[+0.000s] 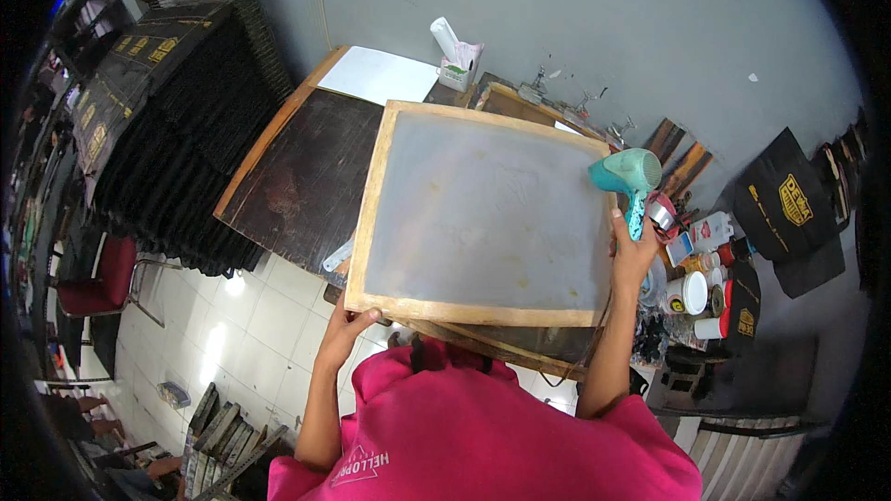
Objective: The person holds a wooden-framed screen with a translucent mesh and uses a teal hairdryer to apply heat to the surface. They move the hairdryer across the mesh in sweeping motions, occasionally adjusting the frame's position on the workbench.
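A wooden-framed screen-printing screen with grey mesh is held in front of me over the dark table. Its near left corner is in my left hand, with the thumb on top of the wood and the fingers hidden beneath. My right hand is closed round the handle of a teal hair dryer at the screen's right edge. The dryer's nozzle points left, over the mesh. A dark cord runs down beside my right forearm.
White paper and a tissue box are at the table's back. Jars and tubs crowd the right side. Stacked black fabric stands left, near a red chair. Behind the table rises a grey wall.
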`<state>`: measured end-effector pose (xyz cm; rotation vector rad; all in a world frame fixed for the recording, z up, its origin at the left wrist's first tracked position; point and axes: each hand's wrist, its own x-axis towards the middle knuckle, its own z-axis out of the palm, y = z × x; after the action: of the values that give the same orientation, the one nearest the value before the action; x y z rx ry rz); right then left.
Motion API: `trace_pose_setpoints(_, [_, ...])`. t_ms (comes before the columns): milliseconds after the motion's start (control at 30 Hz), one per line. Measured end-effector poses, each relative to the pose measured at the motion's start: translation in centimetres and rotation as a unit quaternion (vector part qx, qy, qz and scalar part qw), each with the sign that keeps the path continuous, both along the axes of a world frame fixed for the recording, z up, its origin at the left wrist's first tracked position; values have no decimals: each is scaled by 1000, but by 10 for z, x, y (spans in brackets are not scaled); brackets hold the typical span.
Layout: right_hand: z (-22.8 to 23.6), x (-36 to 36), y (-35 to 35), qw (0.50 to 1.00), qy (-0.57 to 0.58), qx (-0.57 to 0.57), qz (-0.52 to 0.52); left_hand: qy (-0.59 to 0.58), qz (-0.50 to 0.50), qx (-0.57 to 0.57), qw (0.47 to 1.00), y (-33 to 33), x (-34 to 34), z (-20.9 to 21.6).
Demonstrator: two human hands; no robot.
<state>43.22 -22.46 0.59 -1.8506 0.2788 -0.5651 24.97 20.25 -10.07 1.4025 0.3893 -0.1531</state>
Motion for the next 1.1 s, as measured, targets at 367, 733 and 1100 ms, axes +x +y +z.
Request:
trace_pose_setpoints(367, [1,24,46,996,0,15,85,69,-39,67,995,5,9,30])
trace_pose_setpoints(733, [12,-11,59,994,25,14,108,70,-73,332,938,-9,29,86])
trace_pose_setpoints(1100, [-8,-72,30,997,54,-30,41,140,-202,566,787,-16,58,119])
